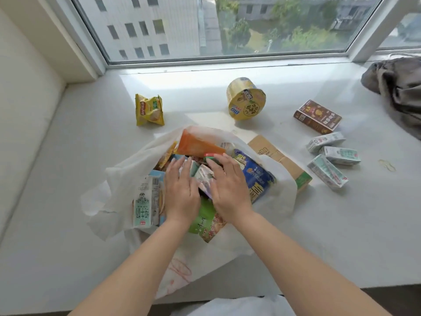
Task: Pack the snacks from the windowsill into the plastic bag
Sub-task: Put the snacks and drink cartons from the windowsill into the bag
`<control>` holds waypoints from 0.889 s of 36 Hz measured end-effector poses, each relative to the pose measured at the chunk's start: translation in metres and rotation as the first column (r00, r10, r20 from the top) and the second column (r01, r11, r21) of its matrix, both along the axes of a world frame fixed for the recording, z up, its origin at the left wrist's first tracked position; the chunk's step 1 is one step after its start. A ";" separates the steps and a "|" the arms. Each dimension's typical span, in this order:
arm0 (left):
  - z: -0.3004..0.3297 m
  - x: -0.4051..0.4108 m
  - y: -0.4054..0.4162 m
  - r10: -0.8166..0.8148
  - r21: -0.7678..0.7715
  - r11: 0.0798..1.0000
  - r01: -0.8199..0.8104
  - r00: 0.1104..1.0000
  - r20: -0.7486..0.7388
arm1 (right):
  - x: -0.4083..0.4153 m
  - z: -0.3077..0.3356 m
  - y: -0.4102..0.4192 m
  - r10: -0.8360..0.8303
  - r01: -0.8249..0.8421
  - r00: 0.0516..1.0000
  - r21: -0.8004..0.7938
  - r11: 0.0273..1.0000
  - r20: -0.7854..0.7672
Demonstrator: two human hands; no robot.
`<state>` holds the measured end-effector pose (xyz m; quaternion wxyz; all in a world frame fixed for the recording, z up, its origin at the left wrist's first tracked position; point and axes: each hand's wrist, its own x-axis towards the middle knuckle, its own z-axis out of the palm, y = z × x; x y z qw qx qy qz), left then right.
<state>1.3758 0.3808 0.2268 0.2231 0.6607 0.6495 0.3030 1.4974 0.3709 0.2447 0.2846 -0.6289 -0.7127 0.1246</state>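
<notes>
**Overfull bag may spill**

The plastic bag (118, 179) lies mid-windowsill, crammed. Left hand (181, 188) and right hand (229, 185) press flat, fingers spread, pinching nothing. The milk carton (145, 201) at nine o'clock could slide out; the noodle cup (246, 99) at one o'clock might not fit

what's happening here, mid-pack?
Yes. A person has both hands down in the open white plastic bag on the windowsill. The left hand and right hand lie flat on the snacks already inside, holding nothing. Still outside the bag: a yellow chip packet, a yellow noodle cup on its side, a brown box, three pale drink cartons, and a cardboard box beside the bag.
</notes>
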 end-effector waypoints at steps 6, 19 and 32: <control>0.028 0.082 0.013 -0.217 0.282 0.934 0.217 0.976 -0.032 | 0.087 -0.007 -0.011 -0.263 0.277 0.959 0.156 0.948 -0.103; -0.007 0.303 0.025 -0.424 -0.283 0.884 0.371 0.893 -0.152 | 0.332 -0.055 -0.016 -0.467 0.516 0.856 -0.416 0.749 0.220; -0.077 0.430 0.038 0.319 -0.868 0.494 -0.054 0.940 0.123 | 0.461 -0.104 0.041 -0.183 0.381 0.914 -0.612 0.693 0.362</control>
